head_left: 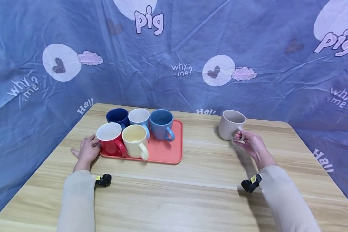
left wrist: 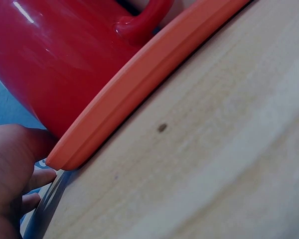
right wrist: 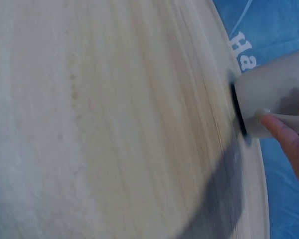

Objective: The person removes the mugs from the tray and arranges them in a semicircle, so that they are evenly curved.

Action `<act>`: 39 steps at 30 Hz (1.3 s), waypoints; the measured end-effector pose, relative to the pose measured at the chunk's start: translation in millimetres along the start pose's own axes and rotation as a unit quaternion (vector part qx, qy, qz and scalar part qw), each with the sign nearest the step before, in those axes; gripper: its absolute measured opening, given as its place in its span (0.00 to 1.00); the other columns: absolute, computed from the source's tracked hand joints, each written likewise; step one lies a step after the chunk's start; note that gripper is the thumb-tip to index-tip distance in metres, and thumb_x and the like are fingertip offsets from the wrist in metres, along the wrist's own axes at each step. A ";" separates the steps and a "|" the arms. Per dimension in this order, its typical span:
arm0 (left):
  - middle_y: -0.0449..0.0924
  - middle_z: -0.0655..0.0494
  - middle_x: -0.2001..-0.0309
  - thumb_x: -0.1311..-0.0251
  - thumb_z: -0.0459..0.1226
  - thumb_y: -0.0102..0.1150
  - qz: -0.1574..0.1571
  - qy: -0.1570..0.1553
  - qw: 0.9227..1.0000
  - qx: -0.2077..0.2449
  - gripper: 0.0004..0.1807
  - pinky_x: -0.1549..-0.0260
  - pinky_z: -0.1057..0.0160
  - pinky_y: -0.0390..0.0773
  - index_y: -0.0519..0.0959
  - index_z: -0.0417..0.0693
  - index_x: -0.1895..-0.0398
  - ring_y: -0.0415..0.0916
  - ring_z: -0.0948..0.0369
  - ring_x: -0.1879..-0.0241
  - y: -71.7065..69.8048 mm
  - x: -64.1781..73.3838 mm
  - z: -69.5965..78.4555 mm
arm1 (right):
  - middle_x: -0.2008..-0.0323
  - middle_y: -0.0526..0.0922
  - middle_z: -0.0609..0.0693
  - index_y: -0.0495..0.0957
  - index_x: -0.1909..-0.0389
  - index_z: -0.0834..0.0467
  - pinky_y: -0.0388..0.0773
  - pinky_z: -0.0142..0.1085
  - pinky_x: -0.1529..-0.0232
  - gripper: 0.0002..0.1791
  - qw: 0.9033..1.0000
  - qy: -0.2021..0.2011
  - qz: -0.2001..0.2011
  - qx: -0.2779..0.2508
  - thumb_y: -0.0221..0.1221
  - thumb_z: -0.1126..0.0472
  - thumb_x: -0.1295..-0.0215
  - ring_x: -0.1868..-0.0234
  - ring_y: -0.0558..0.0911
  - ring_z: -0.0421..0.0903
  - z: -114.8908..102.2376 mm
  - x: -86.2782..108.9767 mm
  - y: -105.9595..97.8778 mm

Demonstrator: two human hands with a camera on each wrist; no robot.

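Observation:
At the right rear of the table, my right hand (head_left: 253, 145) grips the handle of a grey mug (head_left: 231, 124), which stands upright. The right wrist view shows a fingertip at the lower end of that handle, near the base of the mug (right wrist: 269, 94). My left hand (head_left: 88, 149) rests at the left end of a coral-red tray (head_left: 165, 153), beside a red mug (head_left: 110, 143) with a white inside. In the left wrist view, one finger (left wrist: 32, 142) meets the tray's corner (left wrist: 70, 154), its tip partly hidden; the other fingers lie outside the rim.
On the tray also stand a cream mug (head_left: 134, 141), a dark blue mug (head_left: 117, 116), a light blue mug with a white inside (head_left: 139, 116) and a blue mug (head_left: 161, 124). A blue printed cloth (head_left: 185, 38) hangs behind the wooden table (head_left: 174, 199).

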State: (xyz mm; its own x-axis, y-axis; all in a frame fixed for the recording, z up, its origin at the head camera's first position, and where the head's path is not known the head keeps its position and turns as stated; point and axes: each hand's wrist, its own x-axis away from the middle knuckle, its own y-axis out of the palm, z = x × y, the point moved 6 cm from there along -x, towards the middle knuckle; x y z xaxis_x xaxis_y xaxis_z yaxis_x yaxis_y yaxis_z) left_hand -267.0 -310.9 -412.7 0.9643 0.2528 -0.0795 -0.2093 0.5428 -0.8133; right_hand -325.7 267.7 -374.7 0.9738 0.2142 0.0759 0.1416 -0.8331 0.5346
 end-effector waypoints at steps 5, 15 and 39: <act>0.55 0.38 0.40 0.41 0.41 0.39 0.001 -0.004 1.000 0.002 0.20 0.57 0.33 0.20 0.70 0.39 0.50 0.41 0.41 0.39 -1.0 -0.6 -0.5 | 0.75 0.77 0.57 0.75 0.72 0.69 0.73 0.43 0.59 0.13 1.000 -0.001 -0.005 -0.004 0.42 0.69 0.36 0.69 0.77 0.47 -4.1 -2.1 -3.9; 0.55 0.38 0.41 0.41 0.41 0.39 0.001 -0.006 1.000 0.001 0.20 0.57 0.33 0.20 0.71 0.40 0.50 0.41 0.41 0.40 -1.1 0.1 -1.6 | 0.76 0.78 0.55 0.76 0.76 0.67 0.73 0.44 0.60 0.14 0.998 0.025 0.055 0.001 0.44 0.68 0.37 0.70 0.78 0.46 -9.1 -2.6 -18.2; 0.54 0.40 0.39 0.42 0.41 0.39 -0.005 -0.010 1.000 0.005 0.21 0.56 0.34 0.18 0.70 0.38 0.50 0.41 0.42 0.39 -0.2 0.3 -0.2 | 0.75 0.71 0.47 0.71 0.74 0.58 0.74 0.33 0.66 0.09 0.981 0.012 0.125 0.150 0.44 0.63 0.36 0.66 0.70 0.39 -39.8 -11.1 -42.9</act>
State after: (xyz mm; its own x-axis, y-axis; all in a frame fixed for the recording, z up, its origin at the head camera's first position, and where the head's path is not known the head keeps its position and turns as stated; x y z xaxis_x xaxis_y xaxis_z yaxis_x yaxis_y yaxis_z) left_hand -266.6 -311.0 -412.7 0.9628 0.2636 -0.0602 -0.2020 0.5534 -0.8081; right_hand -349.7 321.3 -365.0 0.9811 -0.0067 0.1936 -0.0511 -0.9730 0.2249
